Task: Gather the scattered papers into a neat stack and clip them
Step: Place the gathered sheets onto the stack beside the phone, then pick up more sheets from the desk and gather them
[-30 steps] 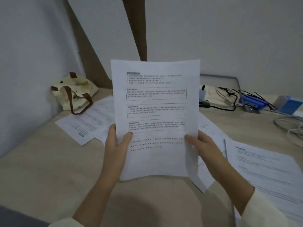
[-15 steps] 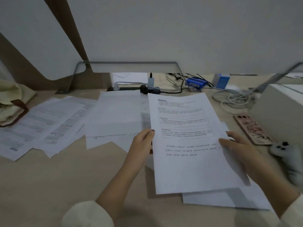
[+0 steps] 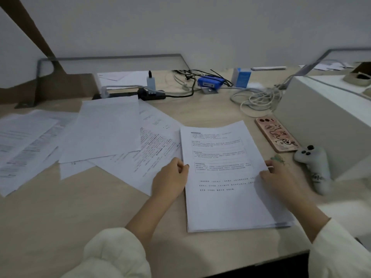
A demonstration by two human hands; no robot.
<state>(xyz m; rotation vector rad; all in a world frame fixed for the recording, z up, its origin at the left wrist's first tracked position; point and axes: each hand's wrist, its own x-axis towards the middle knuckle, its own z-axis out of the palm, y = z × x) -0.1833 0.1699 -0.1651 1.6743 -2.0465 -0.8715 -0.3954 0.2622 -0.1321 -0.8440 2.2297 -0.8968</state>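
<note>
A small stack of printed papers [image 3: 226,189] lies flat on the wooden desk [image 3: 70,217] in front of me, edges roughly even. My left hand [image 3: 170,180] grips its left edge, thumb on top. On the right edge rests my right hand [image 3: 279,177], fingers pinching the sheets. Loose sheets [image 3: 104,129] overlap in a scattered heap left of the stack, and more printed pages [image 3: 24,145] spread toward the far left. I see no clip.
A phone in a pink case [image 3: 278,134] and a pale plush toy [image 3: 313,167] lie right of the stack, beside a white box [image 3: 331,121]. A power strip [image 3: 140,94], blue device [image 3: 209,82] and coiled cables [image 3: 255,99] line the back.
The sheet I held up in the air has come down flat onto the sheet on the desk at right. Both hands now hold the stack's side edges. My view swung right.
</note>
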